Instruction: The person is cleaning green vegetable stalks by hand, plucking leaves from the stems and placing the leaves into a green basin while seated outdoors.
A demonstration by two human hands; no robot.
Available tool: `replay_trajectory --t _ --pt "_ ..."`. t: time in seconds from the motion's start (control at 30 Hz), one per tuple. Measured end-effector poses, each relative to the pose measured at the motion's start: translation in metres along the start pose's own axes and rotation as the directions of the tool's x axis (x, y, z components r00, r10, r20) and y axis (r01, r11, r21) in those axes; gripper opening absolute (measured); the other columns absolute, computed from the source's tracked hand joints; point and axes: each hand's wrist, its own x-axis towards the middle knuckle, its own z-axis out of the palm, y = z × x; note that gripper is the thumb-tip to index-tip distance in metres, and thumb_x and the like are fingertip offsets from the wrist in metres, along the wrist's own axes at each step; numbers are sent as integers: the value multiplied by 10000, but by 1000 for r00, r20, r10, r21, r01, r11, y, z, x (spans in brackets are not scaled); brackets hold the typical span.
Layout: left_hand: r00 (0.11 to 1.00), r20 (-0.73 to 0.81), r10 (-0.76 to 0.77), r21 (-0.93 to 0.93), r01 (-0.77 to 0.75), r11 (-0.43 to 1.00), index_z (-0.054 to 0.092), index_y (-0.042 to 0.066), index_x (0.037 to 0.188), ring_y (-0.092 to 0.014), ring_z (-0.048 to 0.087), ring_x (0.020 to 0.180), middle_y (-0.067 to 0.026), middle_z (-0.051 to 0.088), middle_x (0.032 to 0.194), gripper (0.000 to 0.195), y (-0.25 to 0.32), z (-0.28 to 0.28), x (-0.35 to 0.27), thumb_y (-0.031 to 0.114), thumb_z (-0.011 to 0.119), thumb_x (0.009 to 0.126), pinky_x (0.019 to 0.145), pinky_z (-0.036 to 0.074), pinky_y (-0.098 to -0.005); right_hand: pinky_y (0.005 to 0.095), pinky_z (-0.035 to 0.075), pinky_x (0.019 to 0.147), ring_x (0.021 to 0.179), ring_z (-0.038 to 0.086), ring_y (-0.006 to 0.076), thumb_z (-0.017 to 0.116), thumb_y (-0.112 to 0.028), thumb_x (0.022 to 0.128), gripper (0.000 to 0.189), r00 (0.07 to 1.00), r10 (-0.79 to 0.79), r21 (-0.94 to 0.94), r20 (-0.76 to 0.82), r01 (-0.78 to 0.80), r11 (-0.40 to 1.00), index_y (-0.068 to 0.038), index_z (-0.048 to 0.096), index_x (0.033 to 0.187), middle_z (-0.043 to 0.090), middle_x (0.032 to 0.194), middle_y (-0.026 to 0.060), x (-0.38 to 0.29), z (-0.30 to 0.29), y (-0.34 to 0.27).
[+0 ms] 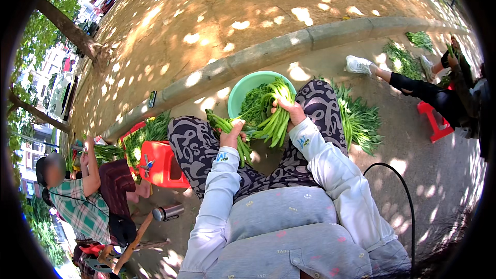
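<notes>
My left hand (231, 134) grips a small bunch of green stems (243, 151) over my left thigh. A larger bunch of long green stems (274, 125) is held in my right hand (291, 112), with its leafy ends bent over the top. Both bunches are at the near side of a light green plastic basin (235, 100), which stands on the ground between my knees and holds leafy greens (252, 102). Beside my right knee a pile of leafy greens (358, 120) lies on the ground.
A red plastic stool (155, 162) bearing a small blue-handled tool (147, 165) stands at the left, near a seated person (77, 201) and a metal flask (170, 212). A phone (152, 99) lies by the stone curb (271, 50). At the right sit another person (434, 93) and a red stool (434, 122).
</notes>
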Motion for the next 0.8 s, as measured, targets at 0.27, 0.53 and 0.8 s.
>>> replay_trajectory --t 0.27,0.53,0.8 --pt "970 215 -114 -49 127 991 546 14 1092 -126 484 588 -17 502 800 503 -2 -4 4 455 533 850 498 409 -268 271 487 554 615 601 157 668 -24 719 243 991 -51 -170 -127 29 985 -27 583 947 620 796 60 5 -9 6" --pt "982 183 -47 -148 75 986 581 67 1004 -156 575 701 -24 581 816 272 3 14 -11 171 693 780 596 491 -295 265 480 541 608 574 152 646 60 683 364 994 -49 -507 102 94 857 0 535 1024 599 838 73 -2 9 12" --pt "975 220 41 -220 9 975 552 74 1031 -181 581 871 -45 592 990 330 -5 20 -10 144 717 755 748 494 -327 325 378 944 1093 469 192 834 -109 565 876 893 -117 -640 434 397 657 -10 310 1260 511 1168 92 6 10 47"
